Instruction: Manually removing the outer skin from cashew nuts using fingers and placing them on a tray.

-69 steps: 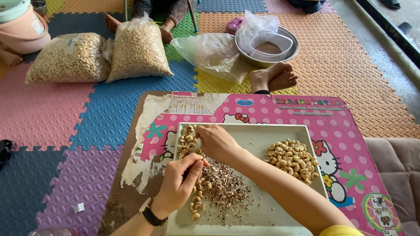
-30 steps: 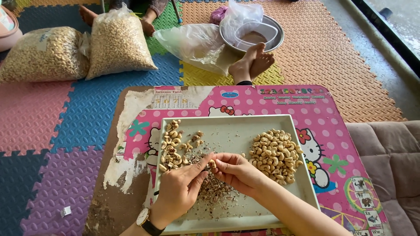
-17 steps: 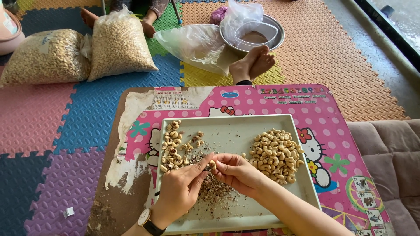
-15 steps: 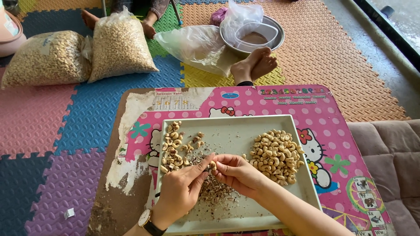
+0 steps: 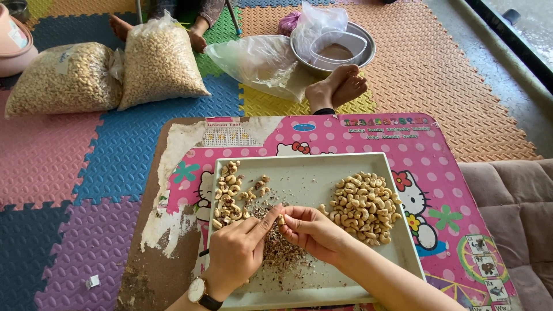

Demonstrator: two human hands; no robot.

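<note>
Foam floor mats (image 5: 115, 144) lay around a low pink table (image 5: 357, 138). Over its grey tray (image 5: 305, 164) the left hand (image 5: 239, 250) and right hand (image 5: 314, 230) met, both pinching one cashew (image 5: 281, 219) between fingertips. Skin scraps (image 5: 282, 253) lay beneath them, unpeeled nuts (image 5: 227, 193) to the left, peeled nuts (image 5: 363, 206) nearer the right hand.

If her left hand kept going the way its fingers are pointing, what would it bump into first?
The left hand points up and right at the cashew nut pinched in the right hand. It would probably meet that nut and those fingers almost at once, since they already touch or nearly touch.
</note>
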